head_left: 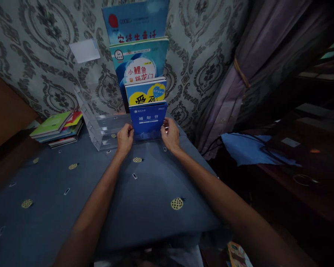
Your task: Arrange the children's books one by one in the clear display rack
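Note:
A dark blue booklet (148, 119) stands upright in the front slot of a clear acrylic tiered rack (100, 128). My left hand (125, 139) grips its left edge and my right hand (170, 135) grips its right edge, fingers curled on it. Behind it, stepped higher, stand a yellow-and-blue book (146, 91), a teal book with a white oval (139, 59) and a blue book with red characters (135, 20). The rack rests on a table under a blue-grey cloth (105, 200) dotted with yellow fruit prints.
A stack of books with a green cover on top (57, 128) lies at the left of the rack. Patterned wallpaper (30, 44) is close behind. A tied purple curtain (239, 74) hangs at the right, over a blue cloth (250, 148) on dark furniture.

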Tool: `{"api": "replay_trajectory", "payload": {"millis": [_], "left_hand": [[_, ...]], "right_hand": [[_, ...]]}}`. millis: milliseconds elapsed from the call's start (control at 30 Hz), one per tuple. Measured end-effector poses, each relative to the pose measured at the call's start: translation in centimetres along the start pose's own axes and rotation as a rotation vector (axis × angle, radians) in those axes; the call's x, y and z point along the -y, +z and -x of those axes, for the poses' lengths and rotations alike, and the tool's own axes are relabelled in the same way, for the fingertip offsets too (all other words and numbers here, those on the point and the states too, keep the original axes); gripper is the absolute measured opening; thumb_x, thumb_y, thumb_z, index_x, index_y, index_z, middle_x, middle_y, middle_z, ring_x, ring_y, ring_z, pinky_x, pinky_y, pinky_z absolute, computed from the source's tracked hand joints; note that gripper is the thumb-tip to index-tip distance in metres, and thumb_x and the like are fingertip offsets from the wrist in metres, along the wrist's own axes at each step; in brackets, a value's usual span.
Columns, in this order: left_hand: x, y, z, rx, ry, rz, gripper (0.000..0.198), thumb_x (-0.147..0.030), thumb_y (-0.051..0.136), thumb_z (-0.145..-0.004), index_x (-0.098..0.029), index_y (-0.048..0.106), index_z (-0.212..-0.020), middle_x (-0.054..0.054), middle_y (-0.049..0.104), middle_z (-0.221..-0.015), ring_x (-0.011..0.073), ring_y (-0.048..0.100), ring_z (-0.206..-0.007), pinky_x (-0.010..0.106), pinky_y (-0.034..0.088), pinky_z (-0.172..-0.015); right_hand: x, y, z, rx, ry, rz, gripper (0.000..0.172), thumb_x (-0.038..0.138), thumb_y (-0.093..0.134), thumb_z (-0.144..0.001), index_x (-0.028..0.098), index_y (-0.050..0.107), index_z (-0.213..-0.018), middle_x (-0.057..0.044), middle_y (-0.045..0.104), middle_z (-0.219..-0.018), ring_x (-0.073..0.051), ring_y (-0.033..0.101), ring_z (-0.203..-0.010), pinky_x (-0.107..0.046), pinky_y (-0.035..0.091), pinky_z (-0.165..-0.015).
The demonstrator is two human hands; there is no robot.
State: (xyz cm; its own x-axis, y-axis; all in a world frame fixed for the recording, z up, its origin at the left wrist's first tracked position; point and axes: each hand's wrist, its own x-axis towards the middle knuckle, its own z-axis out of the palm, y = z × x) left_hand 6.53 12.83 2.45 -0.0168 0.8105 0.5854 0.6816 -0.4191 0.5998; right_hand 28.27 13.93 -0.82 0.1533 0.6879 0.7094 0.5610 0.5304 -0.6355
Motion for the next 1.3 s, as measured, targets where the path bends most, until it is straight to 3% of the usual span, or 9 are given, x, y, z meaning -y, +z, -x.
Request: {"api": "replay_trajectory", "payload": {"millis": [333,600,833,1033,1300], "left_hand": [[-0.08,0.03,0.04,0.023,-0.021,-0.043,0.008,-0.014,0.054,-0.085,-0.021,0.058,-0.084,0.002,0.066,-0.081,0.0192,0.063,-0.079,0.029,0.044,-0.076],[-0.12,0.09,0.03,0.021,-0.021,-0.052,0.006,-0.016,0.054,-0.085,-0.022,0.057,-0.085,0.002,0.067,-0.081,0.0201,0.064,-0.08,0.031,0.046,-0.077],[0.01,0.29,0.27,0.019,0.0,-0.062,0.015,-0.014,0.055,-0.088,-0.021,0.057,-0.102,0.007,0.07,-0.093,0.0229,0.066,-0.09,0.034,0.048,-0.083],[0.0,0.4,0.19,0.054,0.003,-0.099,0.011,-0.013,0.052,-0.089,-0.02,0.061,-0.089,0.007,0.071,-0.091,0.0225,0.066,-0.088,0.032,0.048,-0.081],[-0.07,0.43,0.08,0.071,-0.019,-0.132,0.012,-0.012,0.053,-0.089,-0.02,0.062,-0.087,0.008,0.071,-0.091,0.0227,0.065,-0.088,0.032,0.047,-0.08]], "right_hand": [[0.32,0.01,0.14,-0.015,-0.006,0.01,0.043,0.019,0.046,-0.089,0.021,0.049,-0.132,-0.011,0.065,-0.113,-0.026,0.063,-0.099,-0.047,0.056,-0.088],[0.41,-0.13,0.13,-0.015,-0.009,0.081,0.044,0.019,0.044,-0.09,0.021,0.054,-0.133,-0.013,0.06,-0.114,-0.028,0.062,-0.1,-0.049,0.056,-0.087],[0.37,-0.13,0.18,-0.01,0.003,0.082,0.043,0.018,0.044,-0.091,0.021,0.055,-0.133,-0.015,0.059,-0.117,-0.029,0.061,-0.107,-0.049,0.055,-0.09],[0.16,0.06,0.22,-0.035,-0.016,0.066,0.042,0.019,0.046,-0.091,0.023,0.057,-0.131,-0.012,0.06,-0.111,-0.026,0.062,-0.097,-0.048,0.056,-0.087],[0.41,0.03,0.26,-0.035,-0.029,0.059,0.041,0.018,0.045,-0.089,0.023,0.059,-0.128,-0.011,0.06,-0.105,-0.026,0.061,-0.096,-0.048,0.057,-0.084]]}}
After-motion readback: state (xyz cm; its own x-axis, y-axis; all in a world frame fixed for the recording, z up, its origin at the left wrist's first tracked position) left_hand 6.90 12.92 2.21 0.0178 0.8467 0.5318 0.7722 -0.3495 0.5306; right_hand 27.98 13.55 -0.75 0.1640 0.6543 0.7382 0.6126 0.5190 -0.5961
